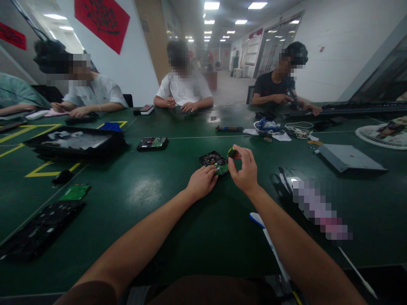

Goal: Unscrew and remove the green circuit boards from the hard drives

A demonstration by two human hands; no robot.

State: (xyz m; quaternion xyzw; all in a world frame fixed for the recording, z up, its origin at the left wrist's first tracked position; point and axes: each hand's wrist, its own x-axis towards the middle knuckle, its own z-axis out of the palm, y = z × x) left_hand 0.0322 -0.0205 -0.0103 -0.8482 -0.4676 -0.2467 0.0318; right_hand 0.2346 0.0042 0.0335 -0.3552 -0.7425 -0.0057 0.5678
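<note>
A small black hard drive (211,159) with a green circuit board (222,170) lies on the dark green table (178,199) in front of me. My left hand (201,181) rests on the table with its fingers pressed against the drive's near edge, holding it. My right hand (244,169) is closed around the yellow-and-black handle of a screwdriver (232,152), held upright over the drive's right side. The tool's tip is hidden behind the board.
Another hard drive (152,143) lies further left, beside a black tray (71,142). A loose green board (75,192) and a black panel (38,228) sit at the near left. A grey box (348,157), cables (299,127) and tools lie to the right. Three people sit across the table.
</note>
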